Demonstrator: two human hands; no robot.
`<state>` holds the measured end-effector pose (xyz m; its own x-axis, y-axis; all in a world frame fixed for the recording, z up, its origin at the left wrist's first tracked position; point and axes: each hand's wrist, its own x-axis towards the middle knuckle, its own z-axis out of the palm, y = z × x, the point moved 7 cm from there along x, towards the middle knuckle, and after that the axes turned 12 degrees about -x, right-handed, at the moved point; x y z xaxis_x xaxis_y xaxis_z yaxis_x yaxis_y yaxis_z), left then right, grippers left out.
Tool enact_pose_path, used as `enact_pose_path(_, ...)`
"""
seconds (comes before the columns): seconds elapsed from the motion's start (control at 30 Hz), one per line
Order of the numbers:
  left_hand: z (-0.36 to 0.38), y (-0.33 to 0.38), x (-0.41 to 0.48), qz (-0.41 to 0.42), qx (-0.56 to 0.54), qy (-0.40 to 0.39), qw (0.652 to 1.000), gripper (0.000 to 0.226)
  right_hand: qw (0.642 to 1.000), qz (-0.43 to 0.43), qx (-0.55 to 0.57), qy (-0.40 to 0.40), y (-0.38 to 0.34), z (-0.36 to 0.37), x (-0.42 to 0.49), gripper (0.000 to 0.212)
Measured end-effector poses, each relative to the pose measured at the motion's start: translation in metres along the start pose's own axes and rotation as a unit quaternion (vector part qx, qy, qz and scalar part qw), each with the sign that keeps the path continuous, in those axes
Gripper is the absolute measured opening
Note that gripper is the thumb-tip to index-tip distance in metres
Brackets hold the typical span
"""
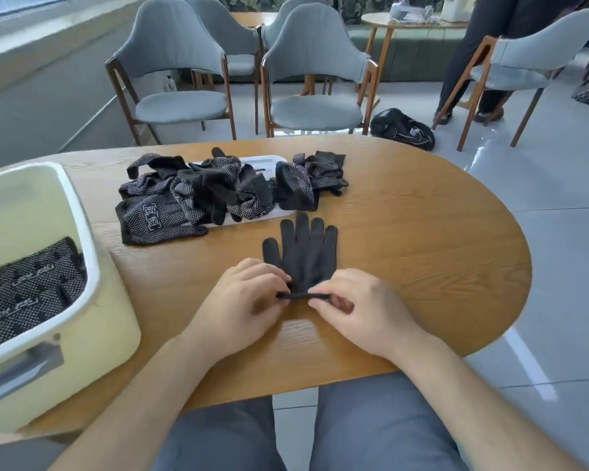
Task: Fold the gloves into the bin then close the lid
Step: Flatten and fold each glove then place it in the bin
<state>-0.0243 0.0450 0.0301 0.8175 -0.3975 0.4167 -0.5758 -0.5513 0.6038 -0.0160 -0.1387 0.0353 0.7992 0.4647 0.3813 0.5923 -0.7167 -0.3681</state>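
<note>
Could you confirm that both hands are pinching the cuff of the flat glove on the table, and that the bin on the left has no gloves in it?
Not quite: the bin does hold gloves. The head view shows folded dotted gloves lying inside it. The rest stands: the left hand and right hand pinch the cuff of the flat glove on the table.

A wooden table (422,239) with a rounded end carries a cream bin (109,334) at its left edge. Farther back a white lid (271,162) lies flat under a heap of black dotted gloves (198,192), some spilling onto the wood. A single black glove (303,253) lies spread flat in front of it.
</note>
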Motion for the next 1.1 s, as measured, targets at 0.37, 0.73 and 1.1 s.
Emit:
enact_pose_path(0.37, -0.021, 0.002, 0.025, -0.137, -0.116, 0.075, 0.981, 0.027, 0.996, 0.074, 0.001, -0.052, 0.006, -0.007, 0.029, 0.019)
enact_pose_path(0.73, -0.018, -0.059, 0.16, -0.255, 0.034, 0.094, 0.962, 0.033, 0.976, 0.213, -0.044, -0.012, 0.074, 0.02, 0.161, 0.044)
enact_pose_path(1.1, 0.001, -0.06, 0.157, -0.205, -0.059, 0.072, 0.974, 0.065, 0.962, 0.246, 0.082, 0.089, 0.082, 0.002, 0.169, 0.03)
